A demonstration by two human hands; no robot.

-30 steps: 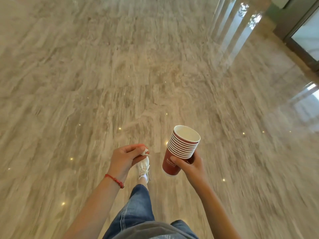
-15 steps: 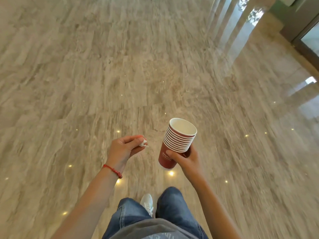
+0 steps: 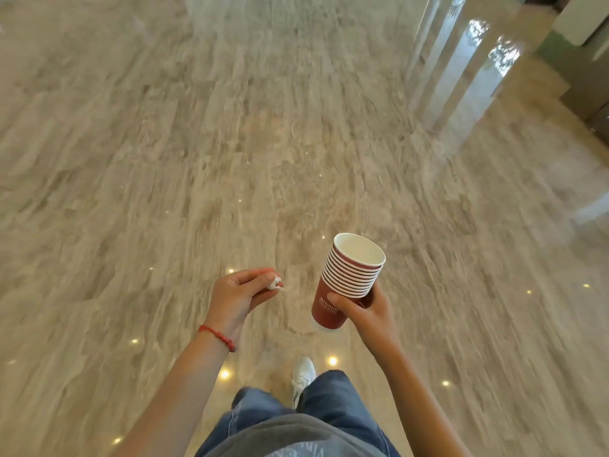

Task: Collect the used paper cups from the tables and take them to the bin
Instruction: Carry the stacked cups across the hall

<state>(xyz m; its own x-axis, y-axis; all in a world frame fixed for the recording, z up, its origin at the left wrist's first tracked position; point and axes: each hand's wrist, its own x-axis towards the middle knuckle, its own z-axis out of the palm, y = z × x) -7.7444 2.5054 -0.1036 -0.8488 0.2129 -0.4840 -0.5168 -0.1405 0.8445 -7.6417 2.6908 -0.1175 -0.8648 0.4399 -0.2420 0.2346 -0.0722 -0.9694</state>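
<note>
A stack of several dark red paper cups [image 3: 349, 278] with white rims tilts to the right in mid-air, its top cup empty and white inside. My right hand [image 3: 365, 313] grips the stack around its lower half. To its left, my left hand [image 3: 239, 293] is closed on a small crumpled white scrap [image 3: 274, 282] that sticks out between thumb and fingers. A red cord bracelet circles the left wrist. No bin and no table show in the head view.
Glossy beige marble floor [image 3: 197, 159] stretches ahead, dotted with light reflections. A polished column [image 3: 461, 70] stands at the upper right, with a dark door frame [image 3: 590, 94] behind it. My jeans and a white shoe [image 3: 303, 374] are below.
I have walked forward over the floor: the column has come closer and the legs have swapped. Both hands keep the same hold, the cups now a little higher in view.
</note>
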